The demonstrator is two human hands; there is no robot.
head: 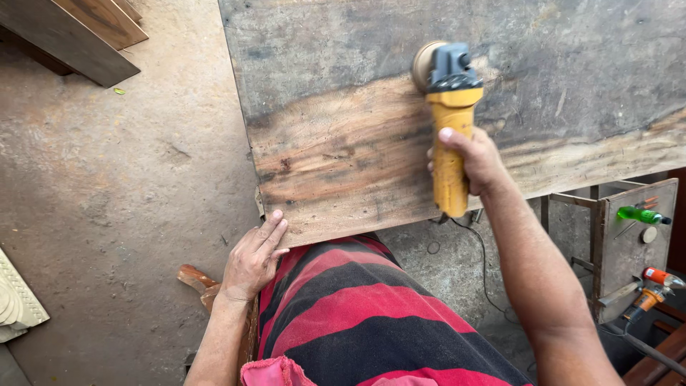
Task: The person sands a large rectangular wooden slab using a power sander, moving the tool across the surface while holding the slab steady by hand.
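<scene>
Plank (343, 143), one only, broad and weathered, lay across the frame; every place here is told from it. Half its face was grey, half showed bare brown wood. One yellow grinder (449, 107) stood on the plank near its middle, disc down at the line where grey met brown. The right hand (473, 163) was wrapped tight round the grinder's body; the left hand (254, 259) lay flat and spread on the plank's near corner, holding nothing. To do this well, I judged, the disc should be kept flat, pressed lightly, with the left hand well apart from it. Right of the plank stood one metal stand (629, 243) with tools.
</scene>
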